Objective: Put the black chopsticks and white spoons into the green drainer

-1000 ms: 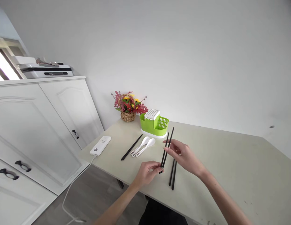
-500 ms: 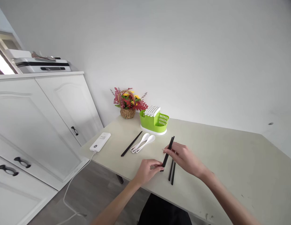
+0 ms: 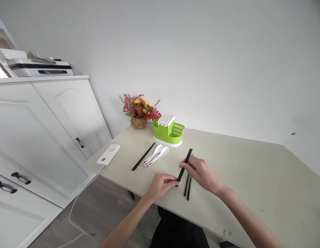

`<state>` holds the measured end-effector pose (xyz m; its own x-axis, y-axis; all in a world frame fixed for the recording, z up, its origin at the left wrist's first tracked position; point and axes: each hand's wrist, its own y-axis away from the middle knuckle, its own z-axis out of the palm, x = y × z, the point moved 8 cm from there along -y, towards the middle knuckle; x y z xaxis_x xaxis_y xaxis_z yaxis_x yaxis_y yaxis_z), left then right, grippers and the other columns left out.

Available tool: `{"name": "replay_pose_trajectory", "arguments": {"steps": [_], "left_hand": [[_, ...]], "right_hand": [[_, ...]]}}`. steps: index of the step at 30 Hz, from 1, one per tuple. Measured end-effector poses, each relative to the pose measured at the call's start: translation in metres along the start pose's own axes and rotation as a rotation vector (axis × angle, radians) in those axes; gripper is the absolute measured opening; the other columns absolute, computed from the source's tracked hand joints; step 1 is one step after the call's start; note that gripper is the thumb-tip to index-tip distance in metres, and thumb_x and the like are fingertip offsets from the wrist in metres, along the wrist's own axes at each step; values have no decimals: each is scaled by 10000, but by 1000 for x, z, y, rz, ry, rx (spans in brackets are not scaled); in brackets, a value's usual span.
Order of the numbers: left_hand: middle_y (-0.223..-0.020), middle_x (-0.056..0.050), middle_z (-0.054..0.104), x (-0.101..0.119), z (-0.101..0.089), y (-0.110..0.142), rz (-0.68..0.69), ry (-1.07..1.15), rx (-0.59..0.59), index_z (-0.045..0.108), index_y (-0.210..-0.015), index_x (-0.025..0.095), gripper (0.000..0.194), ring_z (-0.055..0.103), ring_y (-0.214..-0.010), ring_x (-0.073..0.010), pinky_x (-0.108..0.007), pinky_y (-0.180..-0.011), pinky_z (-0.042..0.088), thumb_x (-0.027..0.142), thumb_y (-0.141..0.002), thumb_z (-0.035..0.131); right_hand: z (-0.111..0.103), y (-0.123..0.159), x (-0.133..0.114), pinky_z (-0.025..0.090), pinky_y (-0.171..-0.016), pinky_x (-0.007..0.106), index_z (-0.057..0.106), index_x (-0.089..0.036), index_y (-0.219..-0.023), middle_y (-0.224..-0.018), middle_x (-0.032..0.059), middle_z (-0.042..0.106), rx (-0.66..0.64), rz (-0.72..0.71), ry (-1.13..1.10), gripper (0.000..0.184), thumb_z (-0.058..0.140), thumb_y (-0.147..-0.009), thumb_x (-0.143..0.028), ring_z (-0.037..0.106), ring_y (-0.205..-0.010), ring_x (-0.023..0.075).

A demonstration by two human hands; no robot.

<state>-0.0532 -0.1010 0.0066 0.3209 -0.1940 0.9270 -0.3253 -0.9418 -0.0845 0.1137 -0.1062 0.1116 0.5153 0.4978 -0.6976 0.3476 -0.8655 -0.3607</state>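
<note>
A pair of black chopsticks [image 3: 184, 168] is held aligned side by side between both hands, slanting up to the right. My left hand [image 3: 161, 186] pinches their lower ends, and my right hand [image 3: 200, 172] grips them higher up. Two more chopsticks [image 3: 187, 187] lie on the table under my right hand, partly covered by it. To the left, two white spoons [image 3: 158, 156] rest with their handles toward me, and beside them lies another black chopstick pair [image 3: 144, 156]. Behind these stands a green utensil holder [image 3: 162, 133] with a white slotted top.
A wicker basket of flowers [image 3: 138, 123] stands at the back left. A white power bank [image 3: 108, 154] with a cable [image 3: 76, 199] hanging off the edge lies at the table's left. White cabinets [image 3: 67, 110] flank the table [image 3: 240, 172]; a wall is behind.
The two held chopsticks, spread apart a second ago, are now together with their ends more even. Both hands keep their hold. The view has shifted slightly.
</note>
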Motion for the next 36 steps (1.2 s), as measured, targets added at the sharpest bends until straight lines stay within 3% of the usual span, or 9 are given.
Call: {"name": "replay_pose_trajectory", "arguments": {"steps": [10, 17, 21, 27, 36], "left_hand": [[-989, -16, 843, -4, 2, -1, -17, 23, -26, 864, -897, 230, 221, 778, -962, -274, -321, -899, 587, 435, -850, 797], [-932, -19, 837, 3, 0, -1, 17, -1, -33, 845, -861, 209, 246, 761, -906, -253, -288, -835, 565, 439, -878, 759], [-908, -18, 833, 5, 0, -1, 39, -7, -49, 838, -846, 203, 258, 758, -887, -244, -277, -815, 555, 433, -902, 734], [-907, -23, 835, 3, 0, -1, 32, 2, -44, 843, -869, 209, 244, 759, -888, -244, -278, -821, 560, 431, -897, 745], [-958, -16, 841, 1, 1, 0, 13, 28, -61, 848, -870, 219, 249, 765, -930, -253, -295, -875, 569, 450, -877, 755]], "right_hand": [[5, 0, 0, 483, -645, 312, 693, -222, -938, -684, 10, 638, 1, -13, -70, 461, 453, -1069, -594, 554, -604, 162], [4, 1, -1, 455, -604, 301, 694, -226, -897, -642, -16, 610, 35, 59, -75, 435, 504, -1053, -585, 544, -535, 144], [-4, -1, -7, 465, -604, 308, 675, -233, -881, -729, 4, 658, 53, 61, -51, 435, 520, -1037, -608, 579, -560, 146], [-19, 1, -11, 475, -560, 291, 618, -246, -818, -697, 5, 666, 117, 105, -41, 444, 537, -1018, -633, 581, -531, 141], [5, 4, 8, 520, -590, 307, 696, -242, -915, -851, 26, 737, -8, 151, -30, 416, 562, -1003, -627, 635, -559, 146]]}}
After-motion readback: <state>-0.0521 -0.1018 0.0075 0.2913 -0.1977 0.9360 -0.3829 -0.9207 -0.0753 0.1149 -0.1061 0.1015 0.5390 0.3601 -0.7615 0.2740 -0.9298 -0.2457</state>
